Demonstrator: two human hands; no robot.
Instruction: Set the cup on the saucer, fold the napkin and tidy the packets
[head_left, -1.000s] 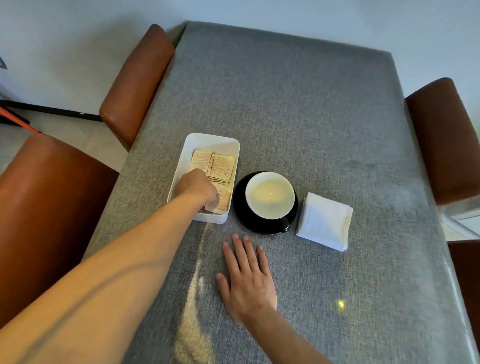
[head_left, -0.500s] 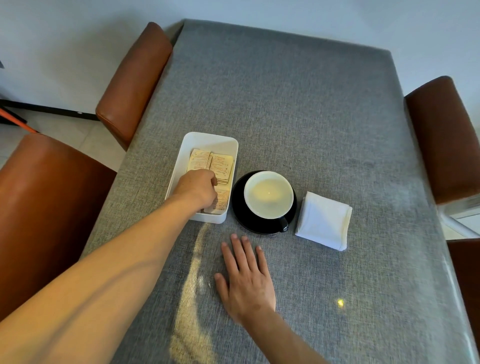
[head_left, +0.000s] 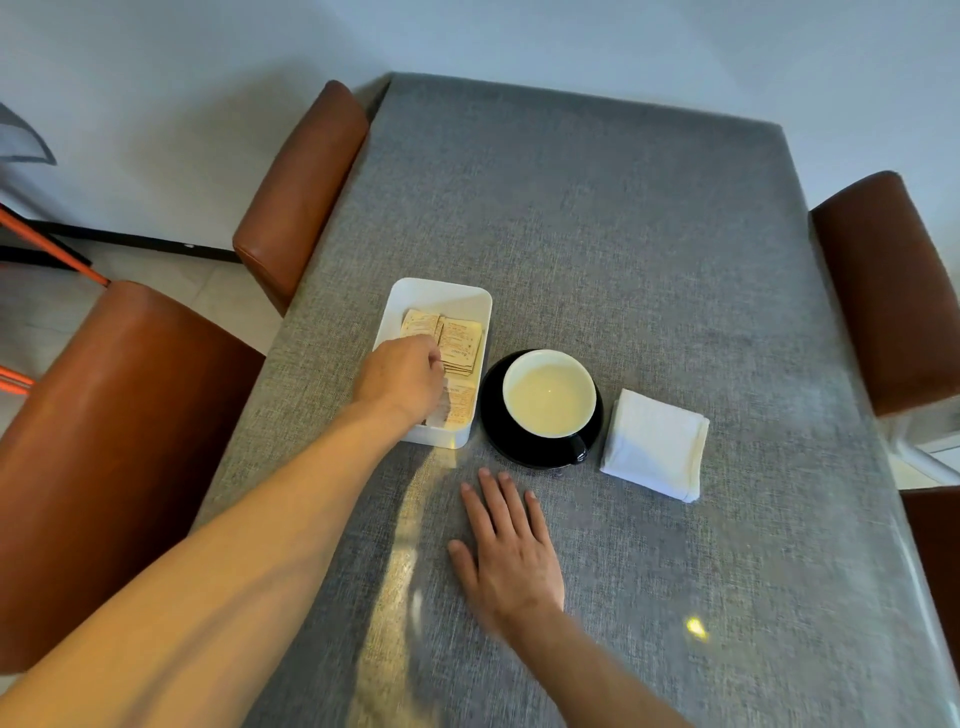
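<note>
1. Left hand (head_left: 402, 378): reaching into the white tray (head_left: 457, 296), fingers curled down among the packets (head_left: 460, 343); whether it is pinching one or only nudging the stack cannot be told, since the fingertips are hidden under the knuckles
2. Right hand (head_left: 511, 551): lying flat on the grey tabletop (head_left: 597, 218), fingers straight and slightly spread, holding nothing, near the saucer but apart from it
3. Packets: lying inside the tray in overlapping piles, two at the far end, more under and beside the left hand at the near end; edges are not lining up
4. Cup (head_left: 549, 392): sitting on the black saucer (head_left: 491, 415), handle pointing toward the person; this part is looking finished
5. Napkin (head_left: 655, 451): lying folded in a rough square just beside the saucer, on its right; this part is also looking finished
6. Step in hand, as judged: squaring the packets in the tray
7. Doing it well: pressing lightly with the fingertips and sliding the loose packets toward one tray wall, so that the wall is aligning them
8. Risk: the tray is looking light and may be skidding toward the saucer; the right hand is free for steadying its near rim
9. Risk: thin paper packets may be buckling or fanning if pushed hard
</note>
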